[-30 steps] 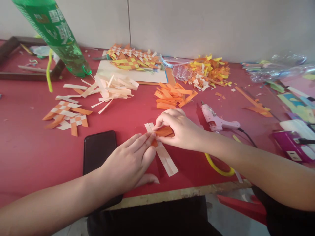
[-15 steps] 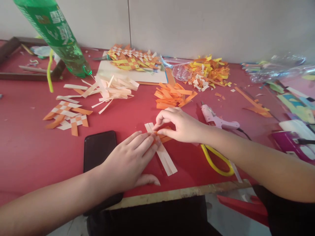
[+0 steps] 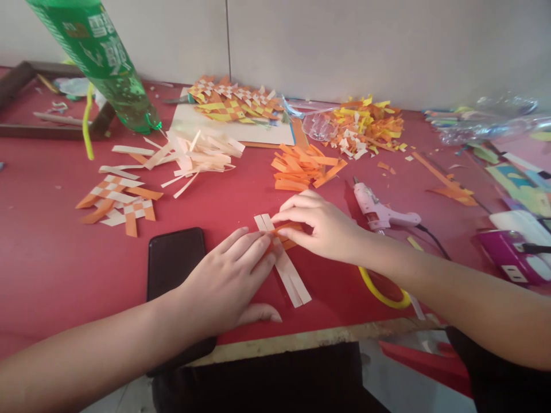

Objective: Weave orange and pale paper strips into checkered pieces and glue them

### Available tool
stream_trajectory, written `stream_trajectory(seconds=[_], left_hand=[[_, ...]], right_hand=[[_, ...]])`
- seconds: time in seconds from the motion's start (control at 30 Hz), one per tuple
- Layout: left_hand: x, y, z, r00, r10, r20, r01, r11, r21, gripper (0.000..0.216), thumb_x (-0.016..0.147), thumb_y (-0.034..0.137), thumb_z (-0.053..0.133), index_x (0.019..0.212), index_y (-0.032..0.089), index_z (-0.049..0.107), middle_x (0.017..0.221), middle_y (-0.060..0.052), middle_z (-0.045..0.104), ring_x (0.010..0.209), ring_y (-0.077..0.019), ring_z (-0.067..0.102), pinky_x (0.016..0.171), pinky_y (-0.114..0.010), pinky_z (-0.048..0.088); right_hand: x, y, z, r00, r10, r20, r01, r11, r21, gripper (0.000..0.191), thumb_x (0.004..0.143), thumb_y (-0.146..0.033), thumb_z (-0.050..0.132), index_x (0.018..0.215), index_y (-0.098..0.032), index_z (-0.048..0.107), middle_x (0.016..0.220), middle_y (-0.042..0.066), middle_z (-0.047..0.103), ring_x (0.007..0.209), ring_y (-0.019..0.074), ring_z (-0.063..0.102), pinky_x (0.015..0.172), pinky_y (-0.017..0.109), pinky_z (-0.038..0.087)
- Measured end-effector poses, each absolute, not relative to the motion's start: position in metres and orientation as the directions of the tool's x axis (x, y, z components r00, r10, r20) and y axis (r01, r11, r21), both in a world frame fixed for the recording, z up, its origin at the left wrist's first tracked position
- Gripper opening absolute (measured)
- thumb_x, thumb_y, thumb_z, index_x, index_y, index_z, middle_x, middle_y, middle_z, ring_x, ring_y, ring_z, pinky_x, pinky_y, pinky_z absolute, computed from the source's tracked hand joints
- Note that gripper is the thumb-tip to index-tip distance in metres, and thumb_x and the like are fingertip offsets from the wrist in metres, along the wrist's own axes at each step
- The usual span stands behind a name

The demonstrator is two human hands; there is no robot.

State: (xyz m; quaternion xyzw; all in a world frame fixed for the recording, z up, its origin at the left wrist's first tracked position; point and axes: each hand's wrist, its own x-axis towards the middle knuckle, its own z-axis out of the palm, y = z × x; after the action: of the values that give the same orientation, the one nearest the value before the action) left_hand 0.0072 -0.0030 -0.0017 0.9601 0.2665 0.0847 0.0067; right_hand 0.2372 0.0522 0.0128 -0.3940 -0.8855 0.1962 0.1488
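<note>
My left hand [image 3: 236, 278] lies flat with its fingertips pressing on crossed paper strips and its thumb out on the table. Under those fingertips, two pale cream strips [image 3: 290, 281] run side by side, slanting toward me. Orange paper strips [image 3: 287, 244] cross them, partly hidden by both hands. From the right, my right hand [image 3: 325, 223] pinches an orange strip between thumb and fingers, close to the left fingertips. Beyond the hands is a pile of loose orange strips [image 3: 301, 166], with cream strips [image 3: 202, 152] farther left. Finished-looking woven pieces [image 3: 114, 198] rest at the left.
A black phone [image 3: 174, 264] lies partly under my left forearm. Near my right arm are a pink glue gun [image 3: 381, 209] and yellow-handled scissors [image 3: 383, 292], partly covered. A green bottle [image 3: 103, 69] stands at the back left. A purple power adapter [image 3: 503, 255] sits far right.
My right hand has shifted slightly right, its fingers lower and more stretched along the orange strip. The left hand stays pressed on the strips.
</note>
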Motion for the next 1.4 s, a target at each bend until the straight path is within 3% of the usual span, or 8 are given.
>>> stream_trajectory(seconds=[0.4, 0.7, 0.83, 1.03, 1.23, 1.4], left_hand=[[0.0073, -0.003, -0.0022, 0.81, 0.567, 0.149, 0.551, -0.823, 0.138, 0.08, 0.087, 0.073, 0.041, 0.132, 0.009, 0.057, 0.139, -0.027, 0.051, 0.131, -0.0411, 0.046, 0.112, -0.066, 0.029], [0.0058, -0.003, -0.0037, 0.813, 0.564, 0.146, 0.55, -0.826, 0.126, 0.081, 0.088, 0.071, 0.043, 0.139, 0.009, 0.053, 0.143, -0.025, 0.051, 0.134, -0.0392, 0.043, 0.113, -0.065, 0.026], [0.0056, -0.0033, -0.004, 0.811, 0.565, 0.148, 0.551, -0.825, 0.129, 0.081, 0.088, 0.071, 0.043, 0.141, 0.01, 0.05, 0.144, -0.025, 0.05, 0.133, -0.039, 0.043, 0.113, -0.064, 0.027], [0.0055, -0.0032, -0.0041, 0.819, 0.557, 0.138, 0.548, -0.83, 0.104, 0.084, 0.089, 0.071, 0.039, 0.147, 0.011, 0.042, 0.146, -0.023, 0.048, 0.135, -0.0389, 0.042, 0.113, -0.063, 0.026], [0.0042, -0.0032, -0.0038, 0.818, 0.558, 0.139, 0.544, -0.829, 0.131, 0.083, 0.088, 0.071, 0.042, 0.145, 0.011, 0.045, 0.146, -0.022, 0.049, 0.136, -0.0383, 0.042, 0.114, -0.063, 0.025], [0.0052, -0.0037, -0.0028, 0.814, 0.563, 0.143, 0.548, -0.826, 0.132, 0.083, 0.088, 0.072, 0.042, 0.141, 0.009, 0.051, 0.143, -0.022, 0.053, 0.134, -0.0376, 0.044, 0.115, -0.062, 0.026]], right_hand=[[0.2373, 0.0546, 0.0071, -0.707, 0.692, 0.147, 0.598, 0.695, -0.399, 0.027, 0.094, -0.019, 0.052, 0.107, -0.023, 0.074, 0.105, 0.006, 0.07, 0.1, 0.0221, 0.055, 0.093, 0.043, 0.045], [0.2375, 0.0562, 0.0057, -0.699, 0.701, 0.144, 0.588, 0.677, -0.443, 0.025, 0.093, -0.019, 0.053, 0.107, -0.023, 0.073, 0.104, 0.006, 0.068, 0.098, 0.0208, 0.056, 0.092, 0.041, 0.044], [0.2376, 0.0528, 0.0091, -0.591, 0.792, 0.156, 0.671, 0.589, -0.45, 0.013, 0.09, -0.026, 0.059, 0.092, -0.021, 0.071, 0.097, 0.007, 0.062, 0.096, 0.0217, 0.054, 0.089, 0.041, 0.044], [0.2384, 0.054, 0.0095, -0.544, 0.839, -0.013, 0.747, 0.477, -0.463, 0.016, 0.082, -0.033, 0.071, 0.084, -0.021, 0.062, 0.1, 0.007, 0.056, 0.102, 0.0244, 0.049, 0.089, 0.041, 0.044], [0.2371, 0.0588, 0.0097, -0.53, 0.846, -0.051, 0.75, 0.439, -0.495, 0.016, 0.081, -0.03, 0.072, 0.08, -0.022, 0.059, 0.1, 0.005, 0.057, 0.104, 0.0242, 0.05, 0.091, 0.042, 0.043], [0.2359, 0.0604, 0.0132, -0.545, 0.838, 0.018, 0.709, 0.473, -0.523, 0.01, 0.082, -0.026, 0.071, 0.076, -0.022, 0.064, 0.095, 0.004, 0.059, 0.101, 0.0235, 0.052, 0.094, 0.043, 0.042]])
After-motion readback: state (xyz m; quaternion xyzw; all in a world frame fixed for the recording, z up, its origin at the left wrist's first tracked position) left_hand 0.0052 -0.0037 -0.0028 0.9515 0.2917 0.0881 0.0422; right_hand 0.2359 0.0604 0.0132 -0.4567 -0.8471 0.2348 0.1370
